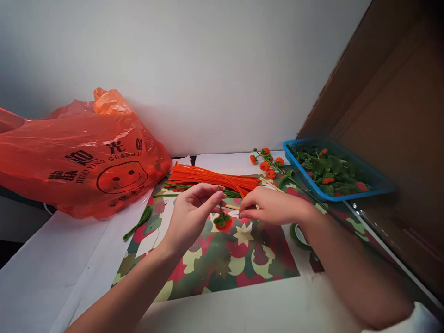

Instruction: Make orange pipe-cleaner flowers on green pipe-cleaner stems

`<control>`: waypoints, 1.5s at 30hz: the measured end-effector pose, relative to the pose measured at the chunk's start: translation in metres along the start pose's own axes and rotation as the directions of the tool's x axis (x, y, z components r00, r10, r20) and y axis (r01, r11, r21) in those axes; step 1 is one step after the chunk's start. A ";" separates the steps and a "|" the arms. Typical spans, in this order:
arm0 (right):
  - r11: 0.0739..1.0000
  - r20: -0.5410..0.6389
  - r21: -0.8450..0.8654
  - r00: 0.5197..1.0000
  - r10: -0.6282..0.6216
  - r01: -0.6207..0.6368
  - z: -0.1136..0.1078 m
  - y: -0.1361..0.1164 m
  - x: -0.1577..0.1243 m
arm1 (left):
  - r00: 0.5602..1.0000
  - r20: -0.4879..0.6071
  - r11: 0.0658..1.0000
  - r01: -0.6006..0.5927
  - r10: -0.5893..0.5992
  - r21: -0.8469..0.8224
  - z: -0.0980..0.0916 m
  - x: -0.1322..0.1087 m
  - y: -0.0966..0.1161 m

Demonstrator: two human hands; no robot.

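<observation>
Between the thumb and fingers of my left hand (pixel 192 210) is the green stem of a small pipe-cleaner flower (pixel 222 222). Its orange head hangs downward, with green fuzzy loops at its base. My right hand (pixel 262 205) is closed in a pinch just to the right of the flower, and what its fingertips grip is hidden. A pale wooden stick (pixel 231 207) shows between the two hands, close to the right fingertips; I cannot tell whether they touch it. Behind the hands lies a bundle of orange pipe cleaners (pixel 208 178), with green pipe cleaners (pixel 173 187) along its near side.
A red plastic bag (pixel 121 162) bulges at the left. A folded green pipe cleaner (pixel 138 223) lies on the patterned sheet (pixel 215 273). At the right are a roll of green tape (pixel 299 237), a finished spray of orange flowers (pixel 270 165), a blue basket (pixel 343 198) and cardboard (pixel 391 115).
</observation>
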State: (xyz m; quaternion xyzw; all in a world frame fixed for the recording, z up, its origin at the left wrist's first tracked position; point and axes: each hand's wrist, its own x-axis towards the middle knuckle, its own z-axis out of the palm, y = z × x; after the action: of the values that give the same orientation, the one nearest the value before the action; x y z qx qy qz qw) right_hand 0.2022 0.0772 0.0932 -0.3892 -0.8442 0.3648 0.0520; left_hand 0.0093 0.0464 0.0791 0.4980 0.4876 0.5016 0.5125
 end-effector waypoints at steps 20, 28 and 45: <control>0.528 -0.823 -0.062 0.343 0.453 -0.847 0.055 0.100 -0.190 | 0.895 0.242 0.921 0.330 -0.375 0.207 0.006 -0.026 -0.047; 0.126 -0.842 -0.026 0.090 0.531 -0.992 0.046 0.142 -0.264 | 0.810 0.255 0.846 0.525 -0.529 0.086 0.020 -0.056 -0.055; 0.532 -0.809 0.160 0.198 0.553 -0.831 0.040 0.127 -0.243 | 0.818 0.384 0.857 0.502 -0.428 -0.113 0.014 -0.057 -0.059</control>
State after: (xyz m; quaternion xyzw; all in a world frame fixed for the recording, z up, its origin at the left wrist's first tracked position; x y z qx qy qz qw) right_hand 0.4338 -0.0601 0.0284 -0.8488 -0.4967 -0.0044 0.1813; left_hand 0.0234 -0.0106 0.0207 0.3863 0.4417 0.3136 0.7466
